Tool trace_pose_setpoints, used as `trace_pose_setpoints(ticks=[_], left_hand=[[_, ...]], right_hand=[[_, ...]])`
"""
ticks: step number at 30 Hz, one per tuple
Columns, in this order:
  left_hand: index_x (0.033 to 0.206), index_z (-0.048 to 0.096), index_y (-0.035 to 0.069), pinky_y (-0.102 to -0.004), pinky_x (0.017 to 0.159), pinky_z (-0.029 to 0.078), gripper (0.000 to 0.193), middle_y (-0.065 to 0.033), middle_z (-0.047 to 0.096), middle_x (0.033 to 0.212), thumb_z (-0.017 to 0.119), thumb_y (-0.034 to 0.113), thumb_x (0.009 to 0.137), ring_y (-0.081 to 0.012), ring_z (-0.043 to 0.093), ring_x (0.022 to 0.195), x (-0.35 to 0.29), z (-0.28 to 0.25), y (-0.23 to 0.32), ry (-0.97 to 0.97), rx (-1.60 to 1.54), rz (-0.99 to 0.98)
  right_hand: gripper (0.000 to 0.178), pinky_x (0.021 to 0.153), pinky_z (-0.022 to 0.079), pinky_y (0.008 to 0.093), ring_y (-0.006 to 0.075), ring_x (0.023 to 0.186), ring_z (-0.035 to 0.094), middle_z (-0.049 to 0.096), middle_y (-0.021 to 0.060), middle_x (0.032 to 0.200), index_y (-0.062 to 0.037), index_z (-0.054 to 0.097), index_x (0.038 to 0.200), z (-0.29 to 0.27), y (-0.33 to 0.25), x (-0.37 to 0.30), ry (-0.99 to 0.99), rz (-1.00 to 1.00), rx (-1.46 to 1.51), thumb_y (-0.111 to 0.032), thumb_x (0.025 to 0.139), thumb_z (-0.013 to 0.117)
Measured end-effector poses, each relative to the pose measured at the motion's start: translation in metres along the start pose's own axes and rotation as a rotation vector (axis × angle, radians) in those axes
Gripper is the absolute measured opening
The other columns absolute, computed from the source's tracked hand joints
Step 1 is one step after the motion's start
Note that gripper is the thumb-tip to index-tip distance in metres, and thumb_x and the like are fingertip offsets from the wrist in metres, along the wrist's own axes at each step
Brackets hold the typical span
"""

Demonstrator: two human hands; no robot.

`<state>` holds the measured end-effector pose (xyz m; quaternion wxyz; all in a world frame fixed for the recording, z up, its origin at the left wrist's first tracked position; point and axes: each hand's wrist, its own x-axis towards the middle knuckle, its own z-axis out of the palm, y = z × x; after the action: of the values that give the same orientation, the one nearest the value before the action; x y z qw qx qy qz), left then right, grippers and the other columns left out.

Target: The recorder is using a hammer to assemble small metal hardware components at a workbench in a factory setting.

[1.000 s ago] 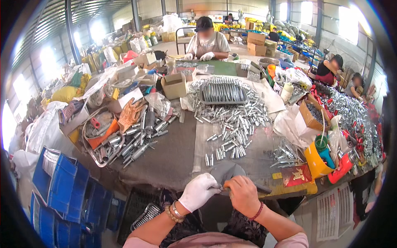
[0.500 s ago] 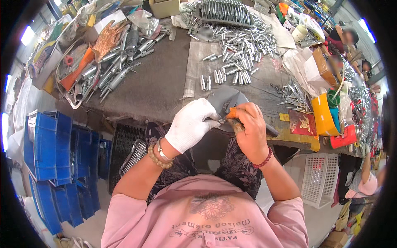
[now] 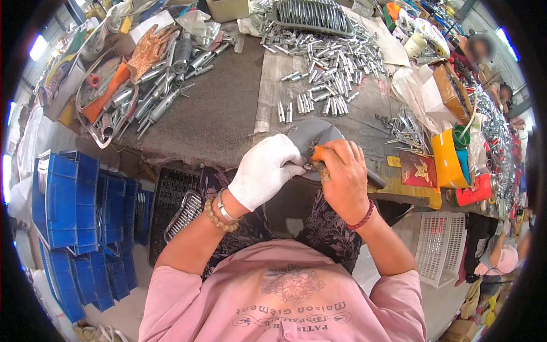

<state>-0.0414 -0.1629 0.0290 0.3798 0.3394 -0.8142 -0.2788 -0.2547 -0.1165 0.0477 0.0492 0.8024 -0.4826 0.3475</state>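
Observation:
My left hand [image 3: 269, 171] wears a white knit glove. Its thumb and fingers are pinched together at the table's near edge, on a small part whose kind I cannot make out. Close by, my right hand [image 3: 343, 176] is bare, with an orange cover [image 3: 318, 154] showing at its fingertips. Those fingers are curled closed, and whatever they grip is hidden. The two hands almost meet over a curved grey piece [image 3: 309, 132] at the table edge. Beyond them, a few short silver metal tubes [image 3: 285, 113] stand in a small group on the table.
A heap of silver metal parts [image 3: 342, 62] spreads below a black tray [image 3: 310, 17]. Tools and an orange glove [image 3: 149, 52] lie at the left. Thin metal pins [image 3: 405, 130] and a yellow container [image 3: 448, 159] are at the right. Blue bins [image 3: 71, 205] stand lower left.
My right hand has shifted slightly, its fingers curling further over the work. My left hand keeps its pinch at nearly the same spot. The parts on the table look unmoved.

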Motion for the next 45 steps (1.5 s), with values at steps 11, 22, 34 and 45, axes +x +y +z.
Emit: trace_pose_setpoints(ticks=[11,22,34,45], left_hand=[[0.089,0.072,0.006,-0.0409,0.084,0.054,0.018,-0.0106,0.066,0.092,0.087,0.007,0.079,-0.0318,0.068,0.092,0.001,-0.001,0.000,-0.014,-0.030,-0.001],[0.089,0.072,0.003,-0.0391,0.084,0.053,0.018,-0.0112,0.065,0.092,0.087,0.004,0.079,-0.0312,0.067,0.091,0.000,-0.002,0.002,-0.020,-0.041,-0.030],[0.089,0.073,0.003,-0.0395,0.085,0.054,0.016,-0.0104,0.066,0.091,0.086,0.005,0.080,-0.0307,0.067,0.092,0.000,-0.001,-0.002,-0.032,-0.036,0.001],[0.095,0.075,0.004,-0.0399,0.087,0.054,0.019,-0.0109,0.066,0.094,0.087,0.006,0.080,-0.0314,0.067,0.094,0.001,-0.001,-0.001,-0.017,-0.029,-0.033]], right_hand=[[0.029,0.092,0.050,0.0463,0.0349,0.103,0.062,0.061,0.0104,0.109,-0.0031,0.070,0.105,-0.001,-0.003,-0.002,-0.045,0.040,0.077,0.008,0.078,0.067],[0.038,0.095,0.050,0.0467,0.0369,0.106,0.062,0.062,0.0121,0.110,-0.0034,0.070,0.106,0.001,0.006,-0.002,-0.075,0.073,0.146,0.014,0.074,0.062],[0.032,0.093,0.051,0.0460,0.0362,0.105,0.062,0.061,0.0111,0.110,-0.0030,0.070,0.106,-0.003,0.005,0.002,-0.094,0.050,0.131,0.010,0.078,0.066],[0.022,0.089,0.053,0.0404,0.0266,0.099,0.063,0.060,0.0078,0.104,-0.0033,0.071,0.111,-0.006,-0.011,0.004,-0.123,-0.096,-0.169,-0.008,0.090,0.068]])
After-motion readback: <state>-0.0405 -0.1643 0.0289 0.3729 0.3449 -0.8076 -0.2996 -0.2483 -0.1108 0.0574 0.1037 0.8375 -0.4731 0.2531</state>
